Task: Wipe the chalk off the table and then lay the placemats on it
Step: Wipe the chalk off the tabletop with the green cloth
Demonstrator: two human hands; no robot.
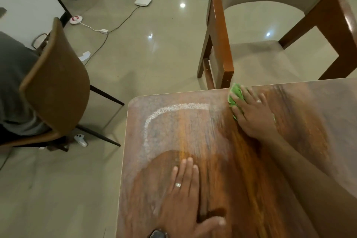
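A brown wooden table (pixel 313 106) fills the lower right. A white chalk line (pixel 166 110) curves along its far left corner and down the left side. My right hand (pixel 255 116) lies flat with straight fingers on a green cloth (pixel 234 95), pressing it to the table near the far edge, just right of the chalk line's end. The cloth is mostly hidden under the fingers. My left hand (pixel 183 195) rests flat on the table near me, fingers straight, holding nothing. No placemats are in view.
A beige upholstered chair with a wooden frame (pixel 218 44) stands beyond the table's far edge. A brown chair (pixel 56 83) with a seated person stands to the left. Cables, a white box (pixel 143 1) and a white controller (pixel 81 139) lie on the tiled floor.
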